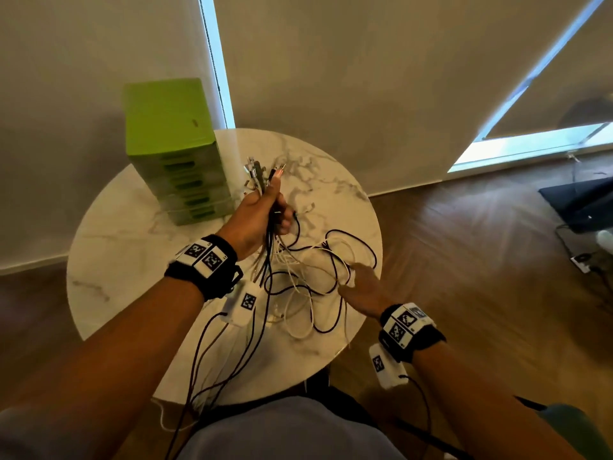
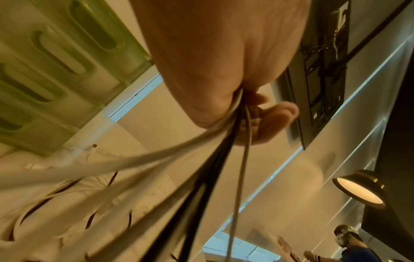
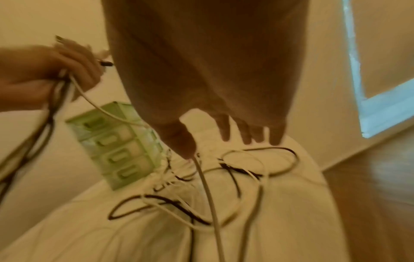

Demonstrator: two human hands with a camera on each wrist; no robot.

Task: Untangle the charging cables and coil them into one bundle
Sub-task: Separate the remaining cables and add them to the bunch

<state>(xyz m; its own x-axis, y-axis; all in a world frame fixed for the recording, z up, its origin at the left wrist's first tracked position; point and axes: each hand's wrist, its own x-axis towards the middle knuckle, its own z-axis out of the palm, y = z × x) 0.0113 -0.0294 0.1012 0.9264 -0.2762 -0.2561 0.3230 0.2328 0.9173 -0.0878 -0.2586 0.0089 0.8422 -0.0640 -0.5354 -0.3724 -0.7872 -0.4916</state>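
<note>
Both forearms reached out from where the person stood, each wrist strapped with a black band carrying white tags. From the left hand [image 1: 262, 214] a fistful of black and white charging cables [image 1: 308, 280] ran: the grip there was tight, fingers curled round the strands, with the plug ends [image 1: 262, 171] sticking up out of the top of the fist. Below that grip the cords fell away in a loose fan, some trailing back past the wrist toward the person's body, the rest spilling onto the marble tabletop [image 1: 132, 234] in overlapping loops, black crossed over white.

Lower and to the right of the held bunch, the right hand [image 1: 361, 287] hovered over the tangle with a wide grip, fingers [image 3: 225, 129] spread and pointing down at the loops. One white strand ran up to its thumb [image 3: 179, 141]; whether the thumb actually pinched it I could not tell, for the picture was blurred.

Beyond the left fist, on the far side of the tabletop, stood a green drawer unit [image 1: 172, 147], apart from the cables.
</note>
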